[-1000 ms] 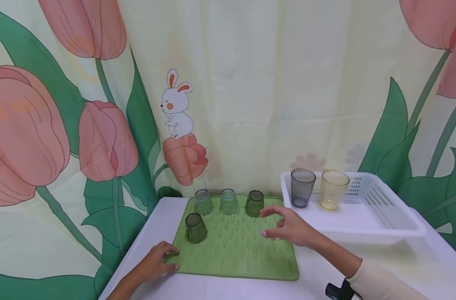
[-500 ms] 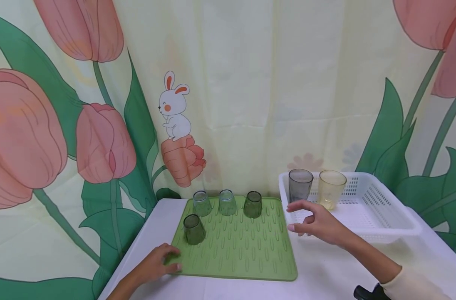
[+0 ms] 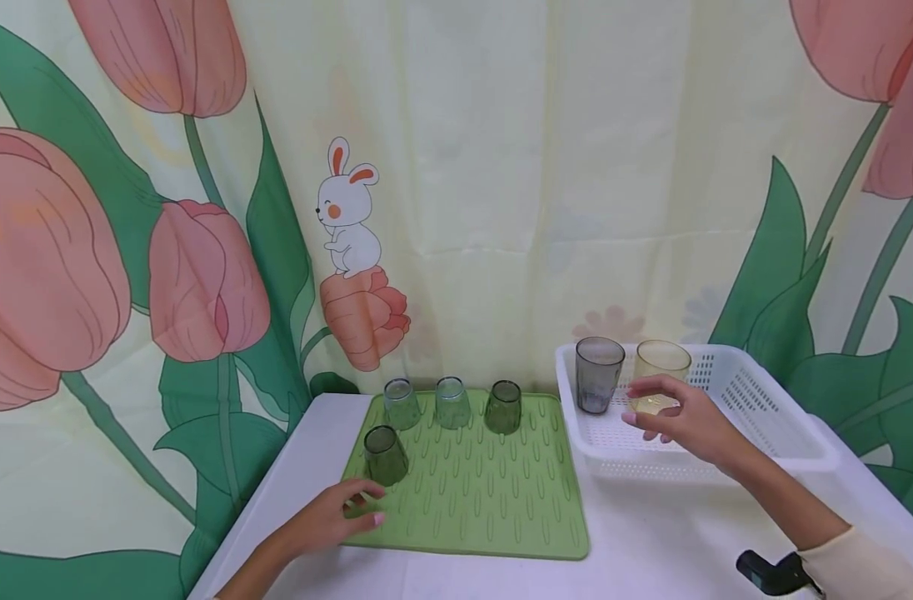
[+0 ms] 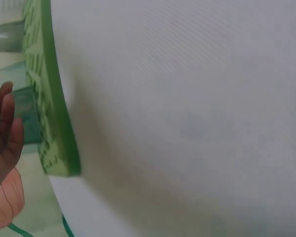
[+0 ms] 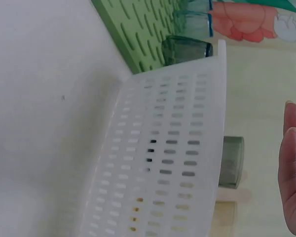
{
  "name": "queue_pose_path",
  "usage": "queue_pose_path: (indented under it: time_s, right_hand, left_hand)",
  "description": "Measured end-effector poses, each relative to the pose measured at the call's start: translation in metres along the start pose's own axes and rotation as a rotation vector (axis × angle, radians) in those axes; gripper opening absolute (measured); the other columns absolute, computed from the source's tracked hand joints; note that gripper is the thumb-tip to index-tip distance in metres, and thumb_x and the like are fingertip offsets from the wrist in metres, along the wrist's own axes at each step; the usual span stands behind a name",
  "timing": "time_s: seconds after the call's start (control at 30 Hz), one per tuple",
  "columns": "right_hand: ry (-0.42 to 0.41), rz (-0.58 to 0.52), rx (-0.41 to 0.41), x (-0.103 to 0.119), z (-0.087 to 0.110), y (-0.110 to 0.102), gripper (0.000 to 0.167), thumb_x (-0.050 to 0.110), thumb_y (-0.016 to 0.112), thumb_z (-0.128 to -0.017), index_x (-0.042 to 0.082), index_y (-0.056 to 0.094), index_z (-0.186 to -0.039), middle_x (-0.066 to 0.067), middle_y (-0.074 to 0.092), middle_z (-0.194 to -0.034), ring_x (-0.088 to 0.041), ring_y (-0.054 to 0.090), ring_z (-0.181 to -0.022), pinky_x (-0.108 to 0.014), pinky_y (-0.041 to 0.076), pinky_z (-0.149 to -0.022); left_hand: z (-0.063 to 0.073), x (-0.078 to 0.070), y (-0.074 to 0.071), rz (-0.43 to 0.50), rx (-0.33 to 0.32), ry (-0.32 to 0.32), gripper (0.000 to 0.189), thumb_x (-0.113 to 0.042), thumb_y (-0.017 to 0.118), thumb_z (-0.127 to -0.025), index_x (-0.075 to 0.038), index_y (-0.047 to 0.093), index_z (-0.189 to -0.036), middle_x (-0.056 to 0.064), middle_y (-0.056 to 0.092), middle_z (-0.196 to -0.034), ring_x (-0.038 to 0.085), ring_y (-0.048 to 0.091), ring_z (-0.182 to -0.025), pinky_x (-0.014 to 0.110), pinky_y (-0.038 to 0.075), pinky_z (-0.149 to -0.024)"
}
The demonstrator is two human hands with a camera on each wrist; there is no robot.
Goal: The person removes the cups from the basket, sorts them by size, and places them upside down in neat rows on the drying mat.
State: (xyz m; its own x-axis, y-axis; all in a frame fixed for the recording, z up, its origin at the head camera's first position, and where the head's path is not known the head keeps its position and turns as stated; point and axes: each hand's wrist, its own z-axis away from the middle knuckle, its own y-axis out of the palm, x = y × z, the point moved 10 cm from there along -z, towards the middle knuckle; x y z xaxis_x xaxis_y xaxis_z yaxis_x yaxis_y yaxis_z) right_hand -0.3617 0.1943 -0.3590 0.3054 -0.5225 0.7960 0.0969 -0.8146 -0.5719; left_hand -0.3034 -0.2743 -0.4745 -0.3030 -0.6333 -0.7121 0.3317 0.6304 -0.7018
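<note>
My right hand hovers over the near side of the white basket, in front of a yellow glass, its fingers loosely bent around nothing. The hand partly hides that glass in the head view. Beside it in the basket stands a grey glass. Over the front left corner of the green drying mat is my left hand, fingers relaxed and holding nothing. Just behind it a dark green glass rests upside down on the mat.
Along the mat's back edge are two pale bluish glasses, a left one and a right one, and another dark green glass, all upside down. A white cloth covers the table. A printed curtain hangs behind.
My right hand has moved right, from near the dark green glass at the mat's back to the yellow glass in the basket. My left hand has shifted slightly right over the mat.
</note>
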Motion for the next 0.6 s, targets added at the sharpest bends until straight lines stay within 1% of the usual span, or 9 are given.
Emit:
queue_pose_path:
  time_s: [0.17,0.33,0.43,0.53,0.6]
  right_hand:
    - [0.035,0.046,-0.041,-0.015,-0.006,-0.019,0.054,0.030,0.069,-0.095,0.001,0.051,-0.137,-0.026,0.057,-0.133,-0.014,0.070,-0.072,-0.032,0.056,-0.065]
    - [0.040,0.062,-0.071,-0.021,-0.011,-0.037,0.056,0.031,0.067,-0.097,-0.002,0.048,-0.138,-0.029,0.056,-0.134,-0.012,0.070,-0.072,-0.030,0.056,-0.065]
    - [0.048,0.088,-0.086,-0.023,-0.017,-0.048,0.059,0.035,0.067,-0.097,-0.004,0.048,-0.137,-0.030,0.055,-0.133,-0.013,0.070,-0.073,-0.029,0.056,-0.065]
    - [0.067,0.114,-0.100,-0.025,-0.022,-0.059,0.063,0.040,0.066,-0.096,-0.004,0.047,-0.137,-0.029,0.055,-0.132,-0.014,0.071,-0.074,-0.027,0.057,-0.065]
    - [0.080,0.124,-0.104,-0.028,-0.026,-0.065,0.066,0.042,0.066,-0.096,-0.004,0.045,-0.139,-0.030,0.054,-0.133,-0.014,0.071,-0.074,-0.028,0.057,-0.066]
  left_hand:
    - [-0.011,-0.017,0.004,0.036,-0.006,0.010,0.042,-0.036,0.064,-0.099,-0.008,0.061,-0.130,0.010,0.064,-0.126,0.020,0.062,-0.105,0.032,0.052,-0.084]
    - [-0.022,-0.034,0.007,0.054,-0.017,0.029,0.039,-0.036,0.064,-0.099,-0.011,0.061,-0.129,0.009,0.064,-0.125,0.014,0.062,-0.105,0.030,0.052,-0.085]
    - [-0.029,-0.043,0.009,0.065,-0.021,0.037,0.038,-0.038,0.064,-0.098,-0.015,0.062,-0.127,0.010,0.064,-0.125,0.014,0.062,-0.104,0.029,0.051,-0.086]
    - [-0.036,-0.049,0.012,0.073,-0.025,0.035,0.037,-0.041,0.065,-0.097,-0.018,0.062,-0.127,0.010,0.064,-0.125,0.014,0.062,-0.105,0.029,0.051,-0.087]
    - [-0.040,-0.052,0.013,0.071,-0.031,0.037,0.038,-0.041,0.065,-0.097,-0.018,0.061,-0.127,0.011,0.064,-0.124,0.015,0.062,-0.105,0.028,0.051,-0.087]
